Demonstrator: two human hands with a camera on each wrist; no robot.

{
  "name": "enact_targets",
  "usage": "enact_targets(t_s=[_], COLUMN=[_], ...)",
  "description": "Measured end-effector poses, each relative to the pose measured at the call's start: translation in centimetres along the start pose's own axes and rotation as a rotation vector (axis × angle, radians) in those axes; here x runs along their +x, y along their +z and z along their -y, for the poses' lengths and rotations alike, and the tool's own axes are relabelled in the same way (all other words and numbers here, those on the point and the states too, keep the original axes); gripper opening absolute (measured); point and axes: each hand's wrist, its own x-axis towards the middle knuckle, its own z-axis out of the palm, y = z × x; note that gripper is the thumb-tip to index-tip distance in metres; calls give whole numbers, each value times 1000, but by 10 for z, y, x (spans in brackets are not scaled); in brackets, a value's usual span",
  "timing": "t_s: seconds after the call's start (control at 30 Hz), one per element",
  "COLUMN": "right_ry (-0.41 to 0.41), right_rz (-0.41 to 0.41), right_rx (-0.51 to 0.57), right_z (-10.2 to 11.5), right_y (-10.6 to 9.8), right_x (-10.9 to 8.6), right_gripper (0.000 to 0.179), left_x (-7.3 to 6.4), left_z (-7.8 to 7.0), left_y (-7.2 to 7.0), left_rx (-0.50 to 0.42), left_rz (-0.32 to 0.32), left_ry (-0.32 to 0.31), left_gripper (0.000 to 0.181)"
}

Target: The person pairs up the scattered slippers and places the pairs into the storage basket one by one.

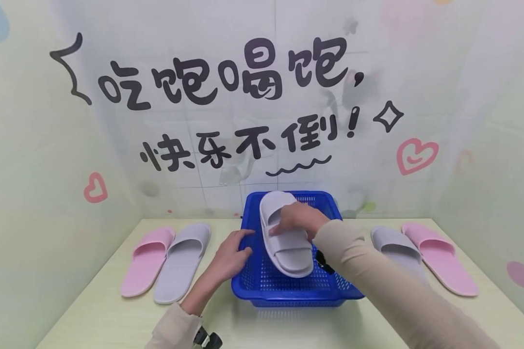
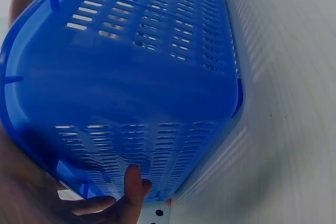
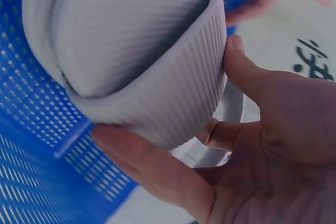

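My right hand (image 1: 299, 218) grips a pair of white slippers (image 1: 292, 264) pressed together, holding them above the blue plastic basket (image 1: 297, 295). One strap shows near the upper end and another near the lower end. Up close in the right wrist view, the fingers and thumb are spread around a ribbed slipper strap (image 3: 173, 98). At the basket's left side, my left hand (image 1: 229, 257) holds the rim. Its fingers (image 2: 132, 182) reach below the rim along the outside of the slotted wall in the left wrist view.
On the left of the table (image 1: 113, 322) lie a pink slipper (image 1: 144, 271) and a grey slipper (image 1: 176, 276), side by side. Another grey slipper (image 1: 397, 237), partly behind my right sleeve, and a pink slipper (image 1: 451, 271) lie on the right. A printed wall sheet (image 1: 227, 194) hangs behind.
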Motion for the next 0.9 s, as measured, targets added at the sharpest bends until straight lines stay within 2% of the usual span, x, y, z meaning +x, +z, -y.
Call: enact_targets(t_s=[0.13, 0.2, 0.37, 0.5, 0.67, 0.9], right_ry=[19, 30, 65, 42, 19, -23], right_rz=[6, 25, 47, 30, 52, 12], right_rx=[-55, -41, 90, 31, -7, -228], right_z=[3, 4, 6, 4, -3, -4], right_y=[18, 27, 43, 49, 46, 45], right_x=[9, 12, 15, 15, 15, 12], right_gripper=[54, 50, 47, 47, 47, 53], left_x=[0, -1, -1, -1, 0, -1], left_z=[-1, -2, -2, -2, -3, -2], left_y=[0, 1, 1, 1, 1, 2], left_rx=[-7, -2, 8, 8, 7, 6], left_rz=[-1, -7, -16, -15, -17, -15], left_ry=[3, 5, 3, -3, -7, -21], left_gripper=[44, 44, 45, 45, 45, 44])
